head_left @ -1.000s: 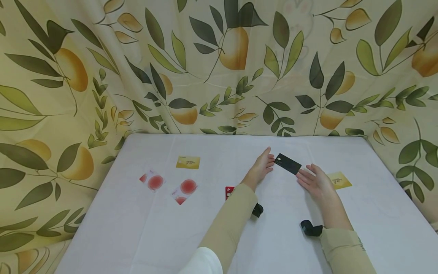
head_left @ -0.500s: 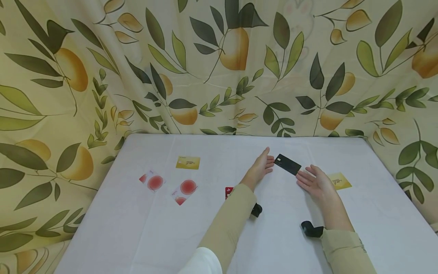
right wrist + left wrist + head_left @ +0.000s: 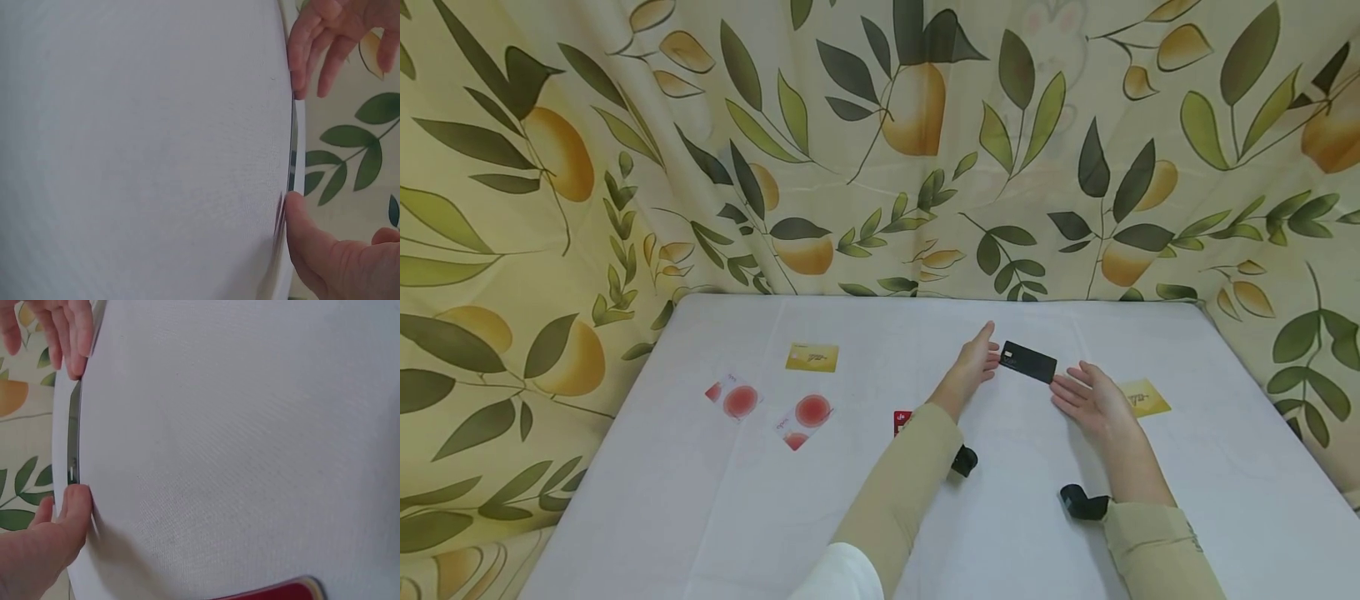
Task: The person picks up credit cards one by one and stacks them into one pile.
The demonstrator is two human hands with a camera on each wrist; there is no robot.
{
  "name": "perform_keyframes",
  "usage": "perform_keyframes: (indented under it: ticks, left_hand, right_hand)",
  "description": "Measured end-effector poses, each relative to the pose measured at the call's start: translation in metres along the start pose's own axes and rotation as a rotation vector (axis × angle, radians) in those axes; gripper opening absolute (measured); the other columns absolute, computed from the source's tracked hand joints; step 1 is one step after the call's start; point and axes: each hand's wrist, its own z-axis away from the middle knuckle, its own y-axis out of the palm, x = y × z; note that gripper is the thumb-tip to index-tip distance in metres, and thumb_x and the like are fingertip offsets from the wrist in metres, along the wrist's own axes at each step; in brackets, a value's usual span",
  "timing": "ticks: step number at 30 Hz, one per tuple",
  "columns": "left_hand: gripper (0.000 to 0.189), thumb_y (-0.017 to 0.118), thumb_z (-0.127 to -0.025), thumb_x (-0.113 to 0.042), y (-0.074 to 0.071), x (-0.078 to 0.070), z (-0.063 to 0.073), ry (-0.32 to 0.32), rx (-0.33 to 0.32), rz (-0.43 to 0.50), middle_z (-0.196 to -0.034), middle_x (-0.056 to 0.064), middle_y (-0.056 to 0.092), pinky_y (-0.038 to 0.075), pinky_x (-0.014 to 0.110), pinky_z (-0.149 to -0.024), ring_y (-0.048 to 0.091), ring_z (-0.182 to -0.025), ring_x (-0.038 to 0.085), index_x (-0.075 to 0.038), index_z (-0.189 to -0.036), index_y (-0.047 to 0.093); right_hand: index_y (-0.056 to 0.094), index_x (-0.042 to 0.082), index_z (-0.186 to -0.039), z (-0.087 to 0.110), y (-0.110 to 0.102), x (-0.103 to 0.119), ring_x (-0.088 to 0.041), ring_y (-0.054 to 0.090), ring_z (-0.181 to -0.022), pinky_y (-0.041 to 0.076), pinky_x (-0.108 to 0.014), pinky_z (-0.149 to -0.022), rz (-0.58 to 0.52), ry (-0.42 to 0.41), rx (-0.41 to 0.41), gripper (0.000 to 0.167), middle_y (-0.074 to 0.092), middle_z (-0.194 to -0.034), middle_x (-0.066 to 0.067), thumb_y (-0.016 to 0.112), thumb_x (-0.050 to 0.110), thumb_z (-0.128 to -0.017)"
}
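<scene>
A black bank card [image 3: 1028, 362] lies flat on the white table between both hands, its chip at the left end. My left hand [image 3: 970, 368] has its fingertips right at the card's left short edge, fingers straight and thumb raised. At the opposite short edge are the fingertips of my right hand [image 3: 1093, 400], palm turned inward and fingers extended. In the left wrist view the card [image 3: 74, 434] appears edge-on as a thin dark strip spanning the two hands. The right wrist view shows the same card [image 3: 292, 150] low against the cloth.
A gold card [image 3: 1145, 397] lies partly behind the right hand, and a red card [image 3: 902, 422] is mostly covered by the left sleeve. Farther left are another gold card [image 3: 812, 357] and two white-and-red cards, one nearer [image 3: 805, 421]. A patterned curtain [image 3: 880, 192] hangs behind the table.
The black card has turned slightly counterclockwise between the fingertips, now lying nearer to level with the table's far edge. Both hands have stayed almost in place.
</scene>
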Motion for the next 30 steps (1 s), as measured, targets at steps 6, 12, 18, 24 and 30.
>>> perform_keyframes:
  ticks: [6,12,18,24,30]
  left_hand:
    - [0.059,0.036,-0.096,-0.042,-0.004,-0.033,0.067,-0.019,-0.033,0.026,-0.117,0.027,0.053,0.041,0.044,-0.098,0.05,-0.113,0.036,0.01,-0.12,0.051]
    - [0.075,0.044,-0.087,-0.058,0.0,0.02,-0.036,-0.012,-0.049,0.056,-0.102,0.025,0.057,0.05,0.042,-0.084,0.057,-0.094,0.034,0.011,-0.113,0.054]
    - [0.086,0.051,-0.076,-0.069,0.0,0.051,-0.095,-0.031,-0.026,0.103,-0.088,0.019,0.055,0.053,0.039,-0.07,0.056,-0.078,0.029,0.012,-0.103,0.058]
    - [0.071,0.046,-0.088,-0.052,-0.002,0.014,-0.019,-0.079,-0.027,0.071,-0.096,0.018,0.052,0.049,0.042,-0.085,0.053,-0.089,0.028,0.015,-0.112,0.052]
    - [0.079,0.054,-0.075,-0.066,-0.001,0.073,-0.134,-0.113,0.038,0.058,-0.081,0.011,0.049,0.05,0.039,-0.064,0.05,-0.069,0.022,0.009,-0.097,0.059]
  right_hand:
    - [0.01,0.025,-0.147,-0.001,0.0,0.001,-0.017,0.024,-0.136,0.024,-0.032,-0.11,0.014,-0.005,-0.03,0.065,0.016,-0.151,-0.003,0.042,0.043,-0.094]
    - [0.011,0.022,-0.147,-0.002,0.001,0.003,-0.016,0.026,-0.135,0.027,-0.03,-0.108,0.043,0.003,-0.042,0.067,0.033,-0.139,-0.008,0.046,0.042,-0.093]
    - [0.006,0.018,-0.148,0.001,0.001,0.006,-0.017,0.033,-0.13,0.026,-0.03,-0.109,0.133,0.028,0.004,0.071,0.041,-0.124,-0.007,0.044,0.044,-0.093]
    - [0.005,0.017,-0.148,0.003,0.002,0.008,-0.019,0.04,-0.124,0.032,-0.032,-0.105,0.151,0.059,0.008,0.07,0.041,-0.12,-0.007,0.042,0.043,-0.094]
    - [0.001,0.018,-0.147,0.002,-0.001,0.008,-0.02,0.047,-0.115,0.036,-0.032,-0.103,0.174,0.063,0.041,0.069,0.034,-0.13,-0.01,0.04,0.04,-0.095]
